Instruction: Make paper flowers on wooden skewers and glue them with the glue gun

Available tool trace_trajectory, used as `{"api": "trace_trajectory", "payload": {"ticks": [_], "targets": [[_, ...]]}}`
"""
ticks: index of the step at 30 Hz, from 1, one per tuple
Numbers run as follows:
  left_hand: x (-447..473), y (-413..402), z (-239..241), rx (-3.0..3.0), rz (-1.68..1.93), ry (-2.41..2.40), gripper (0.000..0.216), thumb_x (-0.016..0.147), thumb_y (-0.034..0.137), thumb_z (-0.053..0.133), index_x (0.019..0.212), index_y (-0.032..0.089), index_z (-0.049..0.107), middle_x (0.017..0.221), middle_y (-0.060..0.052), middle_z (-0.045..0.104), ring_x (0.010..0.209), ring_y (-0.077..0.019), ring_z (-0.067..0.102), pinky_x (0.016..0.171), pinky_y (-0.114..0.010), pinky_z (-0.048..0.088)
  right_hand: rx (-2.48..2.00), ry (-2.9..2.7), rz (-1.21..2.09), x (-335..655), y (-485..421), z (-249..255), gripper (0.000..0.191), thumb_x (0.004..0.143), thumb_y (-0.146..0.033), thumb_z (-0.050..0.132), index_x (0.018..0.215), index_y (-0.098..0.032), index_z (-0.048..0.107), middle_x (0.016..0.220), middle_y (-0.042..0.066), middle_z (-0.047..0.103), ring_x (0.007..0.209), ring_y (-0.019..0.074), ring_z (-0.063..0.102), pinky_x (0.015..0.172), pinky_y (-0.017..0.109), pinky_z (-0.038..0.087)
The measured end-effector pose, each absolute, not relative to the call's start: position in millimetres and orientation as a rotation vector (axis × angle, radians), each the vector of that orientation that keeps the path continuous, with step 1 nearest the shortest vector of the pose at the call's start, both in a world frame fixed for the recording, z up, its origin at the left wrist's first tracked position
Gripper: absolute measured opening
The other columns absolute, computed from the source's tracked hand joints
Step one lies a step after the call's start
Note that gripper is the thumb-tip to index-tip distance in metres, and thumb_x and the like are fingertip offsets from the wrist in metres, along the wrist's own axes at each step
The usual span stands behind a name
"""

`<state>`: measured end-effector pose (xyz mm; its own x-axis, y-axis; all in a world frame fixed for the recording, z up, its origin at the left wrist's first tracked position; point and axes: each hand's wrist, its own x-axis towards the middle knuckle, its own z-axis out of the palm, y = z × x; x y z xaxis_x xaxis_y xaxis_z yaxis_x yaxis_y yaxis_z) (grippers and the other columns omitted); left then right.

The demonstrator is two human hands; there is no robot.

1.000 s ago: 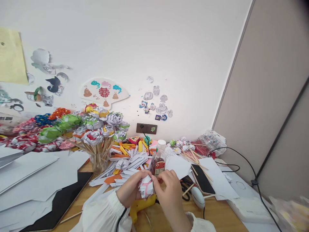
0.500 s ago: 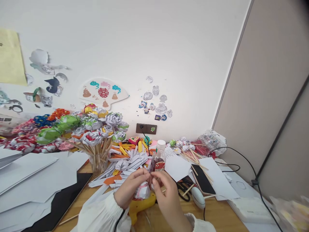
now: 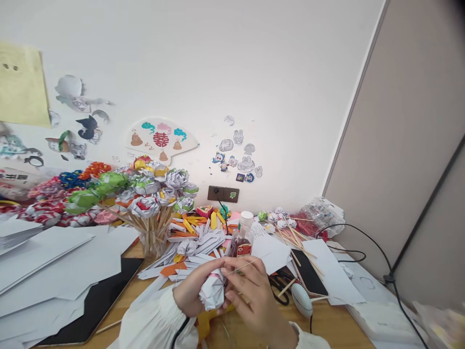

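Note:
My left hand (image 3: 194,286) is closed around a white folded-paper flower (image 3: 212,291) with faint pink streaks. The fingers of my right hand (image 3: 250,291) are bent against the flower's right side and upper edge, meeting my left fingertips. A thin pale strand (image 3: 250,264) runs up and right across my right fingers; what it is made of I cannot tell. Below the hands lies a yellow tool (image 3: 204,324) shaped like a glue gun, mostly hidden. Just beyond my fingertips stands a glass bottle (image 3: 242,237) with a white cap and red label.
Folded paper strips (image 3: 207,242) are heaped behind my hands. At left, a clear cup (image 3: 154,245) holds paper flowers on sticks, near stacked white sheets (image 3: 54,271). To the right are black-handled scissors (image 3: 281,288), a white mouse (image 3: 301,299), a phone (image 3: 308,271) and wooden sticks (image 3: 296,237).
The flower has come up and turned into fuller view in my left hand. My right fingers have spread along its side, and the thin strand now shows. The view has shifted slightly left.

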<state>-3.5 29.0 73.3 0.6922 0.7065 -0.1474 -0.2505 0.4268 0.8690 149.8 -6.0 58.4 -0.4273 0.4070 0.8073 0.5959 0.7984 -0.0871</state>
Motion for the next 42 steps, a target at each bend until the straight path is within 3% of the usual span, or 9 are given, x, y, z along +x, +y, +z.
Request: {"api": "trace_trajectory", "payload": {"ticks": [4, 10, 14, 20, 26, 35, 42], "targets": [[-2, 28, 72, 0.95, 0.561, 0.628, 0.048, 0.079, 0.055, 0.047, 0.061, 0.014, 0.062, 0.039, 0.0, 0.058, 0.036, -0.0125, 0.056, 0.031, -0.018, 0.035, -0.71, -2.15, -0.196, 150, -5, 63, 0.027, 0.093, -0.027, 0.041, 0.116, -0.024, 0.054, 0.118, 0.005, 0.058, 0.107, 0.0199, 0.046, 0.088, 0.038, 0.04], [-3, 34, 71, 0.946, 0.631, 0.665, 0.048, 0.071, 0.067, 0.049, 0.062, 0.019, 0.053, 0.038, 0.003, 0.058, 0.033, -0.0131, 0.055, 0.029, -0.017, 0.033, -0.794, -2.049, -0.509, 149, -3, 58, 0.02, 0.093, -0.028, 0.041, 0.096, -0.02, 0.059, 0.088, 0.003, 0.064, 0.08, 0.0186, 0.049, 0.078, 0.036, 0.038], [-5, 37, 72, 0.949, 0.705, 0.687, 0.041, 0.072, 0.061, 0.051, 0.063, 0.02, 0.051, 0.039, 0.003, 0.057, 0.032, -0.0112, 0.052, 0.03, -0.017, 0.033, -0.858, -2.091, -0.655, 145, 2, 49, 0.023, 0.094, -0.019, 0.037, 0.082, -0.02, 0.057, 0.078, 0.003, 0.06, 0.074, 0.0177, 0.048, 0.081, 0.036, 0.038], [-3, 32, 75, 0.977, 0.739, 0.675, 0.023, 0.068, 0.04, 0.057, 0.059, 0.02, 0.051, 0.036, 0.005, 0.053, 0.032, -0.0101, 0.049, 0.03, -0.016, 0.032, -0.793, -2.179, -0.633, 145, 8, 40, 0.03, 0.095, -0.015, 0.027, 0.089, -0.016, 0.057, 0.083, 0.007, 0.06, 0.076, 0.0182, 0.048, 0.07, 0.033, 0.044], [-4, 31, 77, 0.958, 0.651, 0.669, 0.018, 0.066, 0.038, 0.055, 0.063, 0.021, 0.051, 0.037, 0.005, 0.053, 0.031, -0.0114, 0.049, 0.029, -0.017, 0.031, -0.667, -2.186, -0.637, 150, -1, 48, 0.026, 0.095, -0.013, 0.03, 0.094, -0.012, 0.056, 0.083, 0.008, 0.06, 0.074, 0.0181, 0.047, 0.066, 0.032, 0.044], [0, 25, 83, 1.007, 0.794, 0.67, 0.021, 0.064, 0.04, 0.058, 0.063, 0.021, 0.048, 0.041, 0.008, 0.048, 0.032, -0.0097, 0.045, 0.032, -0.019, 0.031, -0.727, -2.03, -0.266, 145, 0, 46, 0.026, 0.096, -0.024, 0.032, 0.083, -0.019, 0.054, 0.074, 0.004, 0.055, 0.07, 0.0164, 0.048, 0.065, 0.032, 0.046], [-1, 26, 82, 1.086, 1.017, 0.693, 0.015, 0.063, 0.027, 0.061, 0.059, 0.019, 0.05, 0.05, 0.008, 0.047, 0.044, -0.0066, 0.039, 0.042, -0.018, 0.032, -0.821, -1.825, -0.116, 132, -1, 44, 0.026, 0.093, -0.024, 0.037, 0.072, -0.02, 0.05, 0.065, 0.001, 0.051, 0.064, 0.0148, 0.047, 0.057, 0.026, 0.041]]}}
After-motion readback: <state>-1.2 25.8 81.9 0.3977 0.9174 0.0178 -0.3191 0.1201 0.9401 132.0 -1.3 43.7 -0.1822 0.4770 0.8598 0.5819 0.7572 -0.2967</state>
